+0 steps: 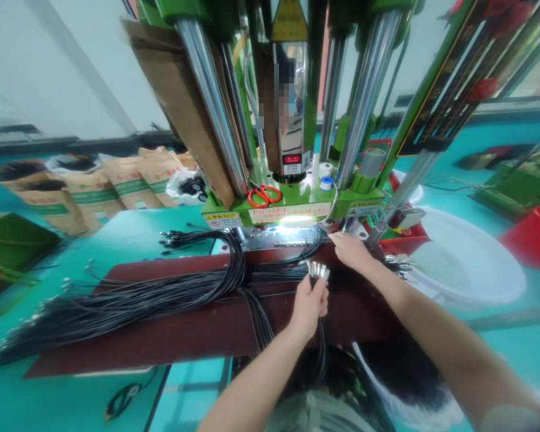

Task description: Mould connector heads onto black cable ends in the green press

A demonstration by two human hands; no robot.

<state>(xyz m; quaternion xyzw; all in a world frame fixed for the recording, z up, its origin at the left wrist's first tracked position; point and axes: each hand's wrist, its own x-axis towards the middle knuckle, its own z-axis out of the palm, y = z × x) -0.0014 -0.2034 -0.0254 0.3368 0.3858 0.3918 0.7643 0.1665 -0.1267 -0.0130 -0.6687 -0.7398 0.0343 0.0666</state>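
Note:
My left hand (309,305) is closed around a small bundle of black cables whose silver connectors (319,270) fan out above the fist. The cables' loose lengths hang below it. My right hand (351,251) is at the right end of the lit metal die plate (263,239), under the green press (288,198). Its fingers are pinched together, and whatever they hold is too small to make out. A bent loop of black cables (312,241) lies just left of those fingers. To the left, a thick bundle of black cables (162,294) stretches across the dark red board (180,342).
Orange-handled scissors (264,195) and a small blue-and-white roll (326,183) lie on the press. A wide white basin (468,258) and a red bucket (533,237) stand at the right. Several paper sacks (90,195) line the left back. Steel columns (211,108) rise ahead.

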